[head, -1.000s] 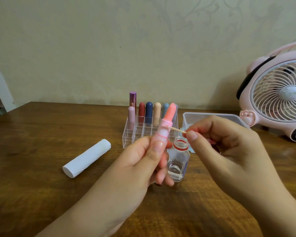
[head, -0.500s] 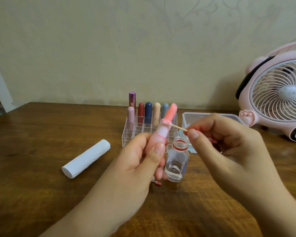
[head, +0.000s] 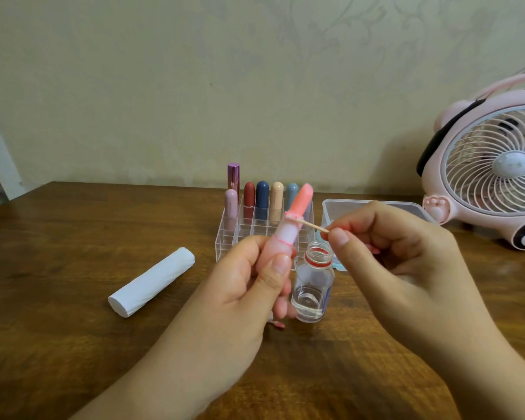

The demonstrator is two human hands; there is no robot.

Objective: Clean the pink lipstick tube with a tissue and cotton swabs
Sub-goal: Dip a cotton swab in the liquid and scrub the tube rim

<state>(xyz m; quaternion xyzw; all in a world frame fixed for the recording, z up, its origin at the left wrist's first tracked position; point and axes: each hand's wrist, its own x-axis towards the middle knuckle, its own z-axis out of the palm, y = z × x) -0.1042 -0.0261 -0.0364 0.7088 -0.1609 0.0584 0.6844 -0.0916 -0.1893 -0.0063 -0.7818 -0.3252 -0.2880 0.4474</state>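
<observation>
Above the table's (head: 73,344) near edge, left hand (head: 240,286) grips the lipstick tube (head: 281,244); right hand (head: 385,256) pinches a cotton swab (head: 311,225) against its rim, beside the open bottle (head: 312,286).

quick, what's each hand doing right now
Left hand: grips the pink lipstick tube.
Right hand: pinches a cotton swab against the tube's rim.

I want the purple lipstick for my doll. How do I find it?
Find the clear organizer at the back of the wooden table, left of the pink fan. The purple lipstick stands at its back left corner: shiny, flat-topped, tallest; the others have rounded caps.
</observation>
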